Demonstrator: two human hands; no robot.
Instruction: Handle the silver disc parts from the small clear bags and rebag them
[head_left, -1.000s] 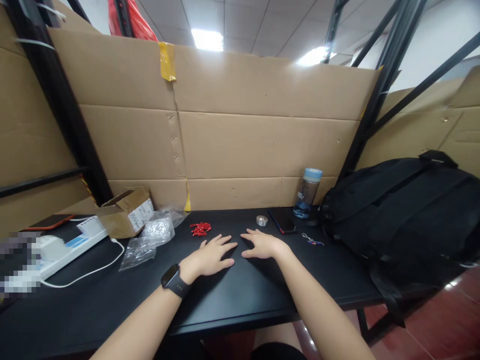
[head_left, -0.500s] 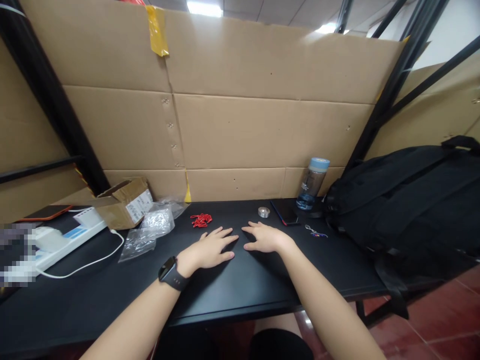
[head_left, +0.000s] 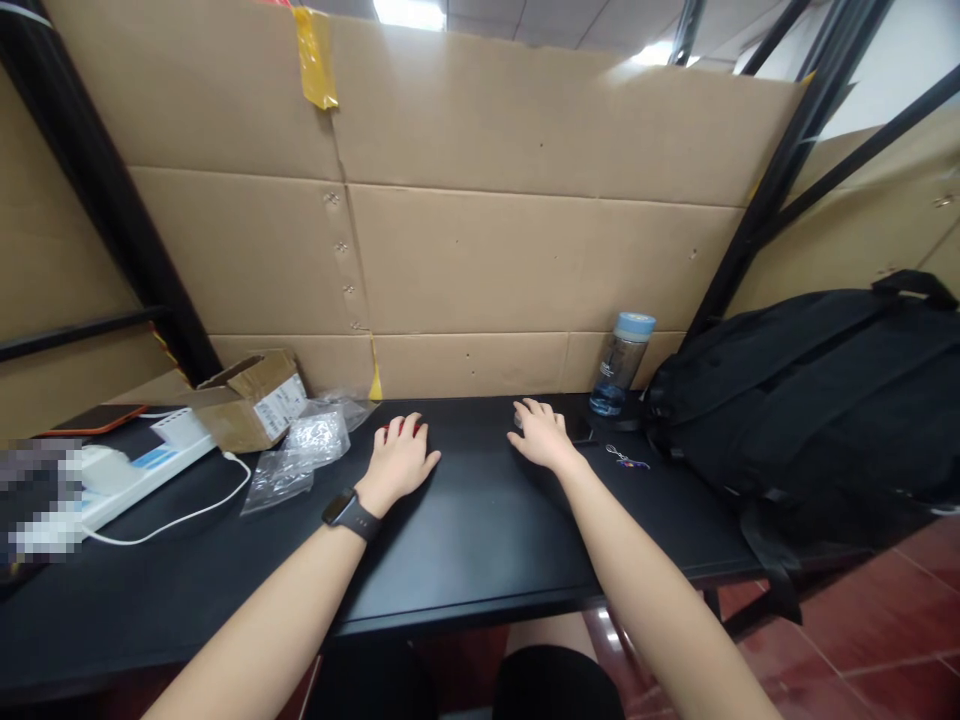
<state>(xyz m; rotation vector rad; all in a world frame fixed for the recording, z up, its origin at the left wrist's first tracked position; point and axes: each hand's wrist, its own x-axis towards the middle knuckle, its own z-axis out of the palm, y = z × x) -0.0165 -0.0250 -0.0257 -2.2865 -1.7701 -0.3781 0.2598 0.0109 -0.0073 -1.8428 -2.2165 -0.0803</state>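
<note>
My left hand [head_left: 399,462] reaches over a small bundle of red cord [head_left: 415,429], with the fingers bent a little and the thumb held out to the side. Only bits of red show between and beside the fingers. At the right, my right hand [head_left: 541,435] lies over a small roll of clear tape [head_left: 517,421], its fingers apart. Most of the roll is hidden under the hand. A dark phone [head_left: 580,430] sticks out just to the right of that hand. Beyond it lies a small charm [head_left: 628,460] with a white loop. A dark watch [head_left: 351,512] is on my left wrist.
A water bottle [head_left: 622,365] stands at the back right, beside a black backpack [head_left: 817,400]. On the left are clear plastic wrap [head_left: 319,440], an opened cardboard box [head_left: 251,405] and a white power strip [head_left: 142,483] with a cable. Cardboard panels [head_left: 465,265] wall off the back.
Both hands have moved apart and further back over the black table. The left has come over the red cord, and the right over the tape roll and part of the phone.
</note>
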